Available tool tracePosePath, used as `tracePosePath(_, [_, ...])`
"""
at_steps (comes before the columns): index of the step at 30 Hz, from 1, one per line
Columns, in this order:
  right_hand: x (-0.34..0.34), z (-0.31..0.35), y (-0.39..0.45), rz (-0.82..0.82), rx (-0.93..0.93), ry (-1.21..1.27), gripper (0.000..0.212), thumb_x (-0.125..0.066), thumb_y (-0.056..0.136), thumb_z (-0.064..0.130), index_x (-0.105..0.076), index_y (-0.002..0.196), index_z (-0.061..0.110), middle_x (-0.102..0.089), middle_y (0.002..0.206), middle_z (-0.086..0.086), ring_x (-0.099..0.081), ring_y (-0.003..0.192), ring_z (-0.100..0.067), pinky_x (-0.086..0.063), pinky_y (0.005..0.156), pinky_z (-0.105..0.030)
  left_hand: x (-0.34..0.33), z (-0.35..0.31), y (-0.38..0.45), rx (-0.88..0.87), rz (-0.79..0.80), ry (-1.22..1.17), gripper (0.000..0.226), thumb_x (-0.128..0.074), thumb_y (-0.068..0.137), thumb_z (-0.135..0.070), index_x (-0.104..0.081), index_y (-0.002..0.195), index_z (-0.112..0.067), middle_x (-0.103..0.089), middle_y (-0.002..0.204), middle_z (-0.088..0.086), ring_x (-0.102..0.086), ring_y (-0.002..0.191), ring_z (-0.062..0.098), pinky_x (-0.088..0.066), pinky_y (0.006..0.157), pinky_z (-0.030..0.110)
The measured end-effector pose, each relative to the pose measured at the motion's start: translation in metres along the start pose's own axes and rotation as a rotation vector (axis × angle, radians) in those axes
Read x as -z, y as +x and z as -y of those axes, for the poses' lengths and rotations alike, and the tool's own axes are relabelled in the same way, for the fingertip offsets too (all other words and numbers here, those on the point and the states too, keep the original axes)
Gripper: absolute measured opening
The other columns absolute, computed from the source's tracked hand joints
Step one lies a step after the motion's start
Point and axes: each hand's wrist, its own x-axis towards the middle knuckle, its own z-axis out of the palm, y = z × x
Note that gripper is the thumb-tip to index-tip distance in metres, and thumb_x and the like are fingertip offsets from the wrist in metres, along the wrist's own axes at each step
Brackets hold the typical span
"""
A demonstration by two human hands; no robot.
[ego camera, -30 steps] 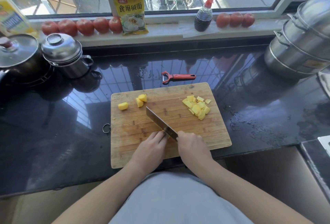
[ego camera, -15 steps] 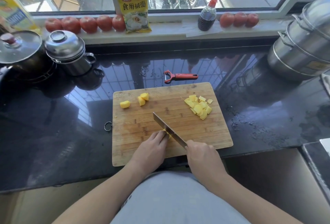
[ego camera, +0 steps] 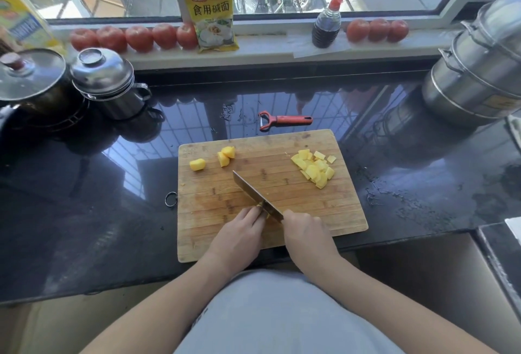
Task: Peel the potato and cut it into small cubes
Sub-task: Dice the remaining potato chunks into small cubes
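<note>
Since half a second earlier, the knife point(ego camera: 257, 200) had shifted slightly, its blade now lying over the potato piece point(ego camera: 264, 210) at the left fingertips, while both hands kept their places at the near edge of the cutting board point(ego camera: 225, 198).

Right hand point(ego camera: 306, 233) was curled round the knife handle, which it hid, and the blade ran up and leftward from it across the board. Left hand point(ego camera: 239, 236) lay palm down just left of the blade, its fingers bent over the small yellow potato piece, pinning it against the board; only a sliver of that piece showed between the fingers and the blade.

Toward the board's far right corner lay a heap of cut potato cubes point(ego camera: 315, 168). Toward its far left corner lay three larger potato chunks point(ego camera: 224, 156), two touching each other and one apart to their left.

Just beyond the board's far edge a red peeler point(ego camera: 284, 121) lay on the dark glossy bench point(ego camera: 84, 184). Farther left of the board stood a small steel pot point(ego camera: 108, 83) with its lid on, and well to the board's right a tall steel steamer point(ego camera: 476, 71). On the windowsill beyond the board sat rows of tomatoes point(ego camera: 138, 37), a yellow packet point(ego camera: 212, 15) and a dark sauce bottle point(ego camera: 327, 22).
</note>
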Motion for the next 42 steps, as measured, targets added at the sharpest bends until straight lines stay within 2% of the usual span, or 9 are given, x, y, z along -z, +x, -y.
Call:
tracePosePath(3, [-0.002,-0.003,0.003,-0.045,0.003,0.054,0.020,-0.040,0.107,0.024,-0.052,0.091,0.020,-0.069,0.085,-0.006,-0.068,0.080,-0.035,-0.047,0.059,-0.037,0.001,-0.001,-0.004,0.046,0.039,-0.059,0.056,-0.053,0.082,-0.006,-0.057,0.138,0.001,-0.060,0.128,0.013,-0.059,0.117,0.028,-0.049,0.105,0.031])
tracePosePath(6, [-0.002,-0.013,-0.010,-0.080,-0.003,0.080,0.023,-0.043,0.106,0.025,-0.053,0.086,0.019,-0.068,0.078,-0.004,-0.068,0.072,-0.033,-0.055,0.061,-0.042,0.006,-0.006,-0.008,0.059,0.052,-0.075,0.058,-0.069,0.077,-0.005,-0.059,0.134,0.003,-0.061,0.128,0.015,-0.060,0.118,0.028,-0.048,0.103,0.030])
tracePosePath(12, [-0.008,-0.024,-0.029,-0.096,0.025,-0.005,0.023,-0.051,0.102,0.020,-0.048,0.079,0.022,-0.065,0.071,0.001,-0.064,0.063,-0.030,-0.046,0.051,-0.035,0.006,-0.007,-0.006,0.033,0.051,-0.005,0.058,-0.068,0.077,-0.004,-0.061,0.133,0.005,-0.063,0.127,0.016,-0.058,0.122,0.031,-0.050,0.106,0.034])
tracePosePath(16, [-0.005,-0.023,-0.032,-0.020,0.009,-0.057,0.017,-0.048,0.102,0.016,-0.051,0.086,0.021,-0.065,0.078,0.001,-0.065,0.070,-0.029,-0.050,0.057,-0.037,0.005,-0.008,-0.004,0.019,0.043,0.016,0.056,-0.069,0.076,-0.004,-0.063,0.131,0.005,-0.064,0.126,0.016,-0.058,0.122,0.031,-0.049,0.108,0.035])
tracePosePath(20, [0.008,-0.018,-0.039,0.084,-0.011,-0.100,0.017,-0.045,0.096,0.005,-0.041,0.092,0.021,-0.056,0.082,0.000,-0.056,0.073,-0.028,-0.038,0.059,-0.034,-0.004,-0.002,-0.006,0.039,0.090,0.028,0.055,-0.054,0.084,-0.004,-0.056,0.138,0.004,-0.058,0.133,0.015,-0.052,0.131,0.031,-0.044,0.113,0.036])
tracePosePath(25, [0.019,-0.010,-0.039,0.145,-0.002,-0.135,0.022,-0.044,0.093,-0.001,-0.036,0.095,0.019,-0.064,0.100,-0.003,-0.065,0.092,-0.030,-0.036,0.064,-0.034,-0.005,-0.001,-0.004,0.064,0.099,0.005,0.054,-0.047,0.087,-0.006,-0.056,0.139,0.002,-0.059,0.133,0.015,-0.053,0.130,0.030,-0.045,0.112,0.035])
tracePosePath(31, [-0.004,0.000,0.000,0.006,0.029,-0.023,0.018,-0.039,0.105,0.014,-0.042,0.090,0.024,-0.070,0.097,-0.006,-0.068,0.089,-0.034,-0.038,0.062,-0.035,0.002,-0.003,-0.005,0.065,0.089,-0.021,0.058,-0.055,0.081,-0.004,-0.056,0.139,0.001,-0.060,0.133,0.013,-0.055,0.128,0.029,-0.044,0.113,0.033])
tracePosePath(37, [-0.006,-0.015,-0.004,-0.087,0.036,0.051,0.023,-0.042,0.105,0.027,-0.049,0.084,0.022,-0.068,0.079,-0.003,-0.067,0.072,-0.032,-0.051,0.059,-0.038,0.011,-0.012,-0.009,0.070,0.053,-0.043,0.063,-0.074,0.070,-0.003,-0.062,0.131,0.005,-0.064,0.127,0.015,-0.058,0.122,0.027,-0.047,0.107,0.031])
tracePosePath(42, [-0.009,-0.022,-0.020,-0.127,0.057,0.003,0.026,-0.047,0.104,0.024,-0.046,0.079,0.024,-0.066,0.072,0.002,-0.064,0.062,-0.027,-0.039,0.050,-0.033,0.007,-0.010,-0.010,0.071,0.080,-0.008,0.062,-0.074,0.076,-0.007,-0.060,0.136,0.004,-0.062,0.131,0.014,-0.057,0.126,0.029,-0.046,0.110,0.032])
